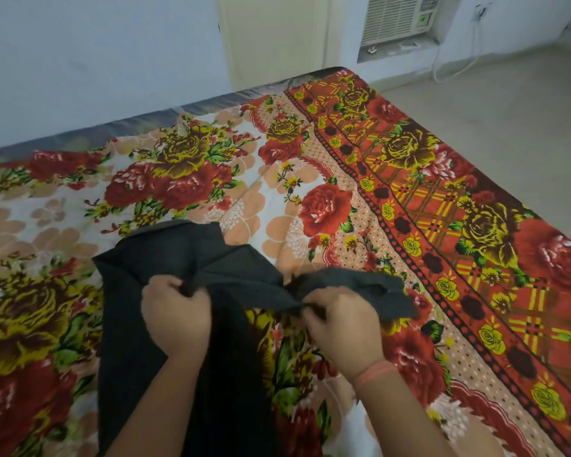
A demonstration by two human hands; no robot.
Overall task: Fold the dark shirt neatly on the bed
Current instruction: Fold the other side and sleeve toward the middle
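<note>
Nearest to us, our left hand (175, 319) is clenched round a gathered bunch of the dark shirt (178, 255), fingers curled into the cloth. Our right hand (343, 328), with an orange thread (374, 374) at the wrist, pinches another fold of it between thumb and fingers. The shirt lies crumpled at the near edge of the bed, left of the middle. Its body runs down under our left forearm to the near edge, one flap spreads toward the far side, and a loose end sticks out to the right past our right hand. We see no print or label on the cloth. Under it the floral bedsheet (310, 179) covers the bed, with red and yellow roses and a chequered red border along the right edge. Beyond the far edge stand a pale blue wall (96, 61) and a cream door (274, 37). A window air conditioner (399, 18) sits further right, its small green panel too small to read. A white cable (455, 65) hangs beside it, down to the grey floor (508, 110).
</note>
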